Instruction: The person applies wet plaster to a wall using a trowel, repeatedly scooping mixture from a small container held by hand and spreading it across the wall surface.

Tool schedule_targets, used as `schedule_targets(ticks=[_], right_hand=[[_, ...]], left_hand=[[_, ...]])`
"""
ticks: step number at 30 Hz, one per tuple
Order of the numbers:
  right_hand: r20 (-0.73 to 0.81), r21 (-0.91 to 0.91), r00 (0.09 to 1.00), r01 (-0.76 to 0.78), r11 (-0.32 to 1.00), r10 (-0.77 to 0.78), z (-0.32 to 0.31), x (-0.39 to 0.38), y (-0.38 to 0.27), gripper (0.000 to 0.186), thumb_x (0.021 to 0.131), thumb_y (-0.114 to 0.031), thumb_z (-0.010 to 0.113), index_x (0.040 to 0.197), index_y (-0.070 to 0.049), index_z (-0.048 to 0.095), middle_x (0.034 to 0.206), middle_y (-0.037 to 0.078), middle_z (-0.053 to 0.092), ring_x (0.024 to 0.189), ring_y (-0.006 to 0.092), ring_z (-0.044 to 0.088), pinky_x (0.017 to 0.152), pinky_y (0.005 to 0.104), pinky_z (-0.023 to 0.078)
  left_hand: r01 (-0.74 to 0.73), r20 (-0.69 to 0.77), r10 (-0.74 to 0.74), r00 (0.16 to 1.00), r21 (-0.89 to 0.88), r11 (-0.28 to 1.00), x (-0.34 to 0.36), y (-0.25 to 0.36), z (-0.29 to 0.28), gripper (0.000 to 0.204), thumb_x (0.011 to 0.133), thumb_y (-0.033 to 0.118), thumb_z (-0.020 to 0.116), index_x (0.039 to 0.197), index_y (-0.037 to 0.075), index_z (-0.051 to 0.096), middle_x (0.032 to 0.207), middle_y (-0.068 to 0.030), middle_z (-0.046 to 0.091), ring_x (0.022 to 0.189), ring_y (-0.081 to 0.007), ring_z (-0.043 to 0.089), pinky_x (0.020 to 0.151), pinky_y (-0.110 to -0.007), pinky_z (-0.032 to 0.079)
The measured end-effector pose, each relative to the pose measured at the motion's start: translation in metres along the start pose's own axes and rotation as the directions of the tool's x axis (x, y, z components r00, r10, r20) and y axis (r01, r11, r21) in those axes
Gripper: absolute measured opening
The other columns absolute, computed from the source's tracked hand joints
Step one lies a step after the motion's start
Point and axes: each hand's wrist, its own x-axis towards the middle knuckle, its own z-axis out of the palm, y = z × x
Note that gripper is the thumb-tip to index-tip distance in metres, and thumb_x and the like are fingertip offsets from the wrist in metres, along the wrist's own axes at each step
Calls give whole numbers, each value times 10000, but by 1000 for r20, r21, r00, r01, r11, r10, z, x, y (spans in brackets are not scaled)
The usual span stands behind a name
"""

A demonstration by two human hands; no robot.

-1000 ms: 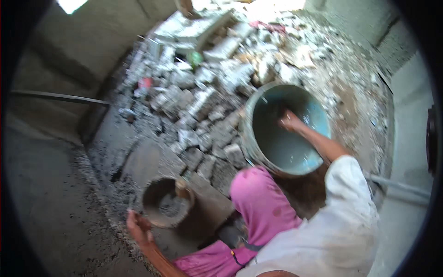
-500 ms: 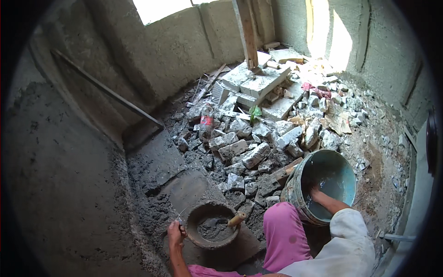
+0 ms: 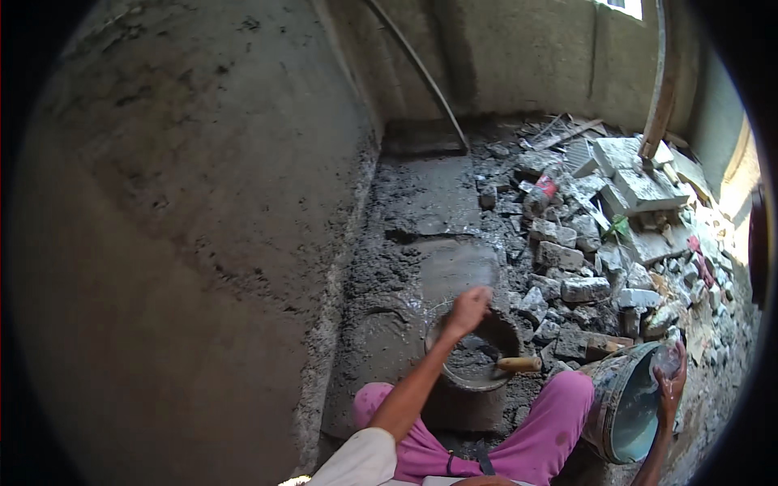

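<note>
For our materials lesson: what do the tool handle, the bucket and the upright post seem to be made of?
Tool handle: probably smooth wood, by its tan colour and rounded shape.
Bucket: likely plastic, crusted outside, judging by its smooth bluish inside, though painted metal is possible.
Upright post: apparently rough wood, from its flat brown faces.

right hand [image 3: 673,385] lifted | apparently holding clear vessel [image 3: 666,357] | left hand [image 3: 468,312] over pan [image 3: 501,334]

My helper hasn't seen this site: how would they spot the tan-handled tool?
Left of the rubble heap sits a round pan. The tool's tan handle juts over the pan's right rim, smoothly rounded, unlike the jagged rubble nearby.
</note>
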Motion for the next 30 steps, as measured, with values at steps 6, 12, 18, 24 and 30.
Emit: schedule_targets(ticks=[6, 12, 18, 24, 30], right_hand=[[479, -20, 871, 140, 990, -113, 126, 40, -67, 831, 700, -346, 846, 1393, -118, 447, 1287, 139, 503, 1137, 270, 558, 889, 395, 538], [825, 10, 490, 485, 875, -281, 259, 50, -54, 704, 707, -77, 782, 1344, -113, 485, 1255, 132, 587, 1184, 329, 542, 1027, 438, 441], [854, -199, 326, 925, 324, -405, 327, 39, -39, 641, 695, -109, 753, 1300, -156, 545, 1261, 75, 581, 1198, 270, 501, 971, 429, 420], [846, -55, 384, 752, 657, -369, 351, 25, -45, 674, 720, -181, 785, 1333, -140, 508, 1281, 108, 566, 1209, 311, 505, 996, 447, 410], [788, 1, 439, 700, 714, -431, 315, 41, -8, 743, 693, -114, 797, 1360, -137, 471, 1267, 127, 567, 1213, 343, 514, 1021, 445, 427]], left_hand=[[457, 457, -268, 848, -374, 807, 10, -11, 84, 424, 1018, 410, 436, 1153, 40, 592, 949, -99, 666, 742, -179, 671, 649, -306, 571], [581, 447, -387, 806, -474, 662, 6, -53, 64, 371, 1010, 370, 485, 1216, 71, 558, 1007, -120, 654, 757, -216, 692, 614, -304, 608], [464, 226, -420, 879, -606, 646, -4, -56, 47, 382, 986, 352, 536, 1213, 44, 534, 1001, -129, 645, 738, -220, 680, 586, -332, 595], [362, 214, -292, 932, -515, 777, -9, -100, 42, 271, 969, 195, 547, 1233, 134, 542, 878, -15, 640, 550, -41, 556, 375, -146, 362], [297, 235, -188, 954, -628, 719, -8, -77, 44, 583, 877, 235, 714, 1382, 94, 459, 892, -27, 605, 672, -104, 573, 522, -240, 478]])
